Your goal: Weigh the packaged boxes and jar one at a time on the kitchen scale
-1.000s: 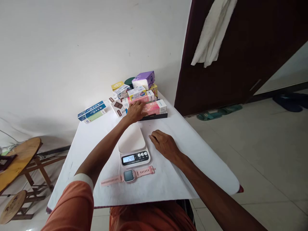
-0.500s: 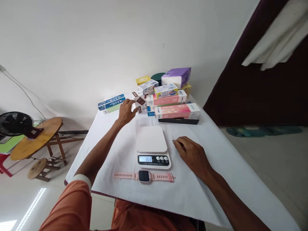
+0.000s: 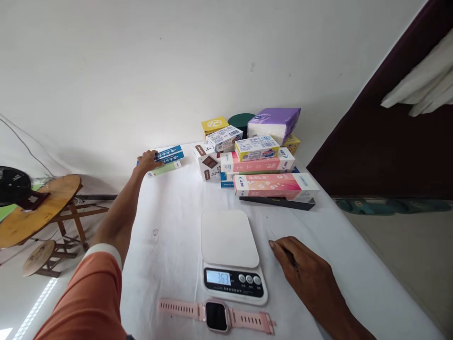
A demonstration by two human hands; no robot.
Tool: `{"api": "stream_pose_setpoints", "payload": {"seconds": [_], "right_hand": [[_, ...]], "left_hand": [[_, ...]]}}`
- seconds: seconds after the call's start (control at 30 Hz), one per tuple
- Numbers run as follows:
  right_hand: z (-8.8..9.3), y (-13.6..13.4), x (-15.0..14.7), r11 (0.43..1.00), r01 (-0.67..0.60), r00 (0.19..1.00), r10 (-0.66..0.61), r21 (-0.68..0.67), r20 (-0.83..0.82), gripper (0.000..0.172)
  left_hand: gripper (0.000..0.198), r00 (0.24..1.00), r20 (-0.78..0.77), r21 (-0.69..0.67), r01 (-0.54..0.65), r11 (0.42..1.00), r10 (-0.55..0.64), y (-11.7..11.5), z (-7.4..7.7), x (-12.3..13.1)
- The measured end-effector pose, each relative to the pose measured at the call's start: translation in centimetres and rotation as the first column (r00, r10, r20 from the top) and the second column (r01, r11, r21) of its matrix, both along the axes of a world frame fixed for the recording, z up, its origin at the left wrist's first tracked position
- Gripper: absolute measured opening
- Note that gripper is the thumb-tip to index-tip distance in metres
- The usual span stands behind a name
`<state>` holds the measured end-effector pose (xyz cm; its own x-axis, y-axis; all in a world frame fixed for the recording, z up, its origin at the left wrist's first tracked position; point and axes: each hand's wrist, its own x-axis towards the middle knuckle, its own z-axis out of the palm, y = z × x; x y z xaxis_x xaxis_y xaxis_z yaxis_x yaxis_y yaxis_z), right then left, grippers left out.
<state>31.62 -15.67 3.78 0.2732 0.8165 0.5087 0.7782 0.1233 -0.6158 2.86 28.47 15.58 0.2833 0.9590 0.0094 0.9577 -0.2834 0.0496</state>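
Left hand [image 3: 147, 159] has moved from brown box [image 3: 208, 165] to blue box [image 3: 166, 155].

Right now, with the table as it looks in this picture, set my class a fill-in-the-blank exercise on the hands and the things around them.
1. The scale display reads ____.
2. The watch in front of the scale has a ____ strap.
3. The right hand rests on the tablecloth, to the ____ of the scale.
4. The left hand touches the blue-and-white box, which lies to the ____ of the stacked boxes.
Missing words: 363; pink; right; left.
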Motion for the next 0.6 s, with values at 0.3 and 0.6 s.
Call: {"api": "stream_pose_setpoints", "payload": {"seconds": [0.3,0.6], "right_hand": [[-0.5,0.1,-0.3,0.999,0.033,0.996,-0.032,-0.007,0.083,0.03],[-0.9,0.5,-0.4,0.997,0.064,0.993,-0.06,-0.039,0.098,0.034]], "left_hand": [[0.062,0.997,0.076,0.113,-0.008,0.994,0.0,-5.9,1.9,-5.5],[0.058,0.847,0.186,0.095,0.488,0.868,-0.497,-23.2,1.0,-2.4]]}}
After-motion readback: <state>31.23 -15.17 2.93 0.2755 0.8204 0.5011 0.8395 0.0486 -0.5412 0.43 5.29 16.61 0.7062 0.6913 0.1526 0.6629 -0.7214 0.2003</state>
